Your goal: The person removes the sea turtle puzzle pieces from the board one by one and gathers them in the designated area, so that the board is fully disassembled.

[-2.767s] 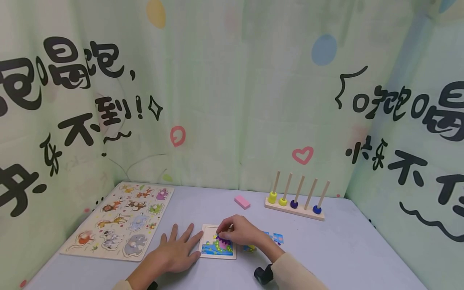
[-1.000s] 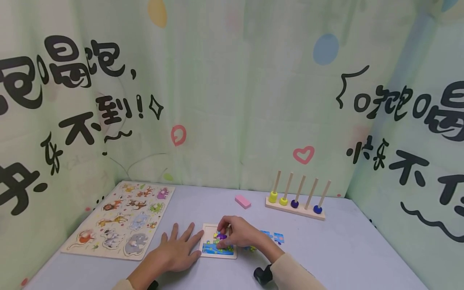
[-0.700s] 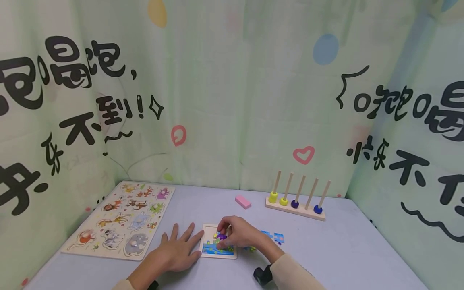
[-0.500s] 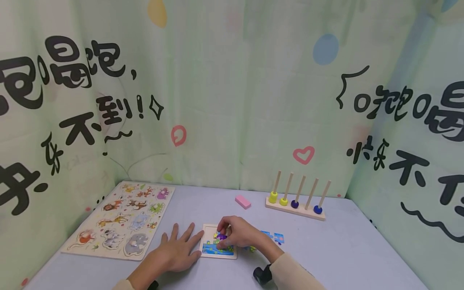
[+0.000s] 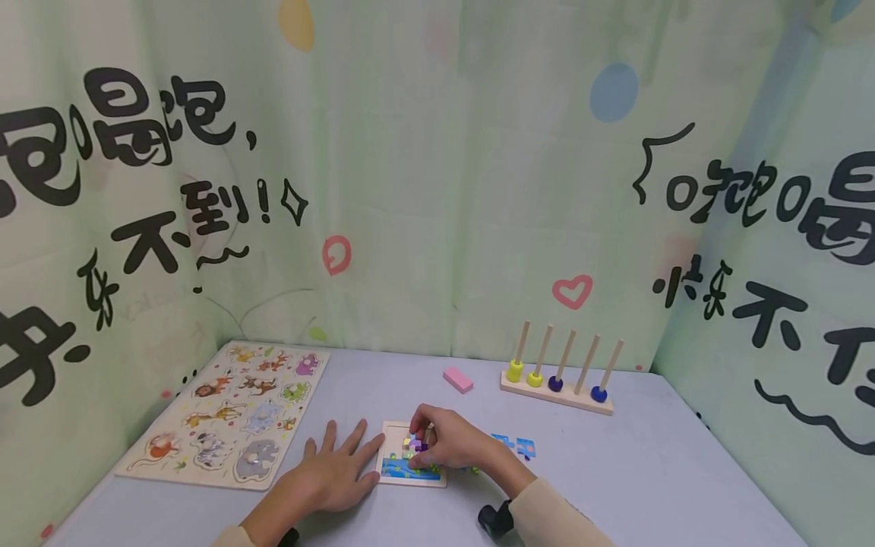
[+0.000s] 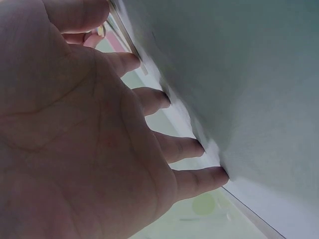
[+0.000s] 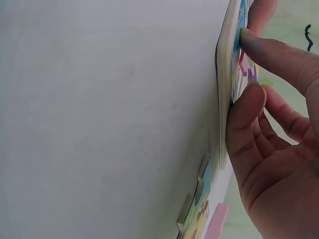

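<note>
A small wooden jigsaw tray (image 5: 383, 448) lies on the table, a blue strip of fitted pieces (image 5: 410, 472) along its near side. Over the tray, my right hand (image 5: 447, 439) pinches a purple and pink puzzle piece (image 5: 417, 445) between thumb and fingers. The right wrist view has that puzzle piece (image 7: 246, 65) tilted up between the fingertips, the thumb tip close to the blue pieces. My left hand (image 5: 336, 472) is spread on the table with straight fingers, its thumb and index fingertips at the tray's left edge. Fingers hide part of the held piece.
Loose puzzle pieces (image 5: 525, 448) lie right of the tray, partly behind the right wrist. A large animal puzzle board (image 5: 225, 418) lies at left. Behind are a pink block (image 5: 458, 381) and a peg stand (image 5: 557, 396) with yellow and blue beads. A curtain encloses the table.
The right hand has lifted the purple and pink piece from lower in the tray and turned it, with its face tilting in the last half second. The left hand stays put.
</note>
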Tool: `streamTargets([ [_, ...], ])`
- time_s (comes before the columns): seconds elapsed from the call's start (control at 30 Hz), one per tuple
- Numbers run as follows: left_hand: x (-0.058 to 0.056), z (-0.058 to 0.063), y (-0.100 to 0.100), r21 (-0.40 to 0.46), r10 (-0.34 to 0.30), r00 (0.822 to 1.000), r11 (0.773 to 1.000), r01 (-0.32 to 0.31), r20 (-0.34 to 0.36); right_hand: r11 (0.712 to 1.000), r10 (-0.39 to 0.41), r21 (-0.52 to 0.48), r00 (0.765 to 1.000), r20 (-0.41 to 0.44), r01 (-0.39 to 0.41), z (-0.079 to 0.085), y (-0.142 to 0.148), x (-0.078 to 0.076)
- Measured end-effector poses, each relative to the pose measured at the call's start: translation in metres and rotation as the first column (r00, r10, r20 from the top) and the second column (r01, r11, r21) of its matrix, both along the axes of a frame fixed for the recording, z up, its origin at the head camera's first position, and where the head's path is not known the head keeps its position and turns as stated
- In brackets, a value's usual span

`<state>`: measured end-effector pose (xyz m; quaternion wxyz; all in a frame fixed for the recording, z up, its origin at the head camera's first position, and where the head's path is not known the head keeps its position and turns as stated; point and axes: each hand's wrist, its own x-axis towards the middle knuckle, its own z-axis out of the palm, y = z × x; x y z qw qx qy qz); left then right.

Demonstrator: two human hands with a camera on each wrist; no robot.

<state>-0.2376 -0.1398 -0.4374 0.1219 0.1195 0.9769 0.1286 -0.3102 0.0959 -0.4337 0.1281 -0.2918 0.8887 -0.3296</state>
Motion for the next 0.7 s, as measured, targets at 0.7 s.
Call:
streamTargets([
  [0.7, -0.0017, -0.0014, 0.002, -0.015, 0.02, 1.0, 1.0, -0.02, -0.003, 0.989, -0.057, -0.125, 0.99, 0.125, 0.073, -0.0072, 0.0043, -0.0071],
])
